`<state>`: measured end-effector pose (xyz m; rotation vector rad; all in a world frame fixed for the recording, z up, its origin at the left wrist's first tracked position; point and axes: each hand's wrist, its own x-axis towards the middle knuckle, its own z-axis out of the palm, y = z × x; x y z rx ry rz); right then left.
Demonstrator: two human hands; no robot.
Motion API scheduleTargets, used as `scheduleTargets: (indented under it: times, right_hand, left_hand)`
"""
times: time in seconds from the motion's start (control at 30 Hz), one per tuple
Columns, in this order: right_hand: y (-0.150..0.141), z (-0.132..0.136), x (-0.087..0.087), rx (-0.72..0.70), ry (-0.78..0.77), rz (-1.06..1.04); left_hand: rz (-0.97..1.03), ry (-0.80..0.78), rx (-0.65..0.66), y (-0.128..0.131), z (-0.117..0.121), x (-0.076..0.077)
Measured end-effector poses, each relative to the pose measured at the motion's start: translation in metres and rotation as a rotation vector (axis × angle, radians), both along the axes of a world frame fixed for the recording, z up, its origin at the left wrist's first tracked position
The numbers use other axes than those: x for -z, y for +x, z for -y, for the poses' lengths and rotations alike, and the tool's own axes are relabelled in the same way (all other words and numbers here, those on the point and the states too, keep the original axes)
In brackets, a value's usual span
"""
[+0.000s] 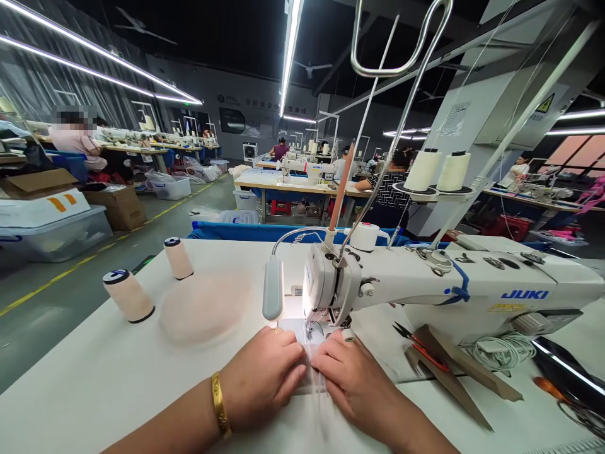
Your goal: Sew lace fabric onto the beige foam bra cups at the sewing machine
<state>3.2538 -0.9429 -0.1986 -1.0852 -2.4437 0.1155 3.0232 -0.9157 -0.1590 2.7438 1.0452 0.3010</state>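
Observation:
A thin, sheer pale strip of fabric (314, 373) runs under the needle area of a white JUKI sewing machine (406, 280) and hangs toward me. My left hand (265, 375), with a gold bangle at the wrist, is closed at the strip's left side, fingers curled beside the presser foot. On the other side my right hand (357, 378) pinches the strip just below the machine head. The fingertips partly cover the fabric. A lit lamp (273, 290) stands just left of the needle. Left of it lies a blurred heap of pale pink sheer material (208, 309).
Two pale pink thread cones (130, 297) stand on the table's left. Red-handled scissors (428, 350) lie on brown cardboard (454, 384) at the right, near a coiled white cable (501, 352). Two cream cones (452, 171) sit on the thread stand. Co-workers sit at machines beyond.

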Motion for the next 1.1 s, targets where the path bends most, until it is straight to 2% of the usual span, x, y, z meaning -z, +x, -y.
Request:
scheduleTargets:
  times: [0.13,0.23,0.43,0.77,0.9,1.0,1.1]
  right_hand:
    - [0.003,0.003,0.0,-0.017,-0.002,-0.045]
    - [0.003,0.004,0.002,-0.016,-0.03,-0.057]
    - [0.003,0.001,0.005,0.014,-0.05,-0.05]
    - [0.0,-0.005,0.004,0.102,-0.003,-0.032]
    - [0.004,-0.001,0.002,0.072,0.019,-0.029]
    - [0.006,0.005,-0.002,-0.022,0.0,-0.041]
    - [0.006,0.007,-0.004,-0.054,-0.028,-0.019]
  left_hand:
    - [0.076,0.113,0.055,0.002,-0.004,0.013]
    - [0.135,0.131,0.114,0.005,0.0,0.021]
    - [0.219,0.18,0.128,0.004,0.002,0.028]
    - [0.233,0.267,0.111,0.006,-0.015,0.027]
    - [0.286,0.254,0.161,0.006,-0.001,0.024]
    - [0.26,0.174,0.193,0.005,0.013,0.019]
    - [0.229,0.172,0.191,0.005,0.019,0.016]
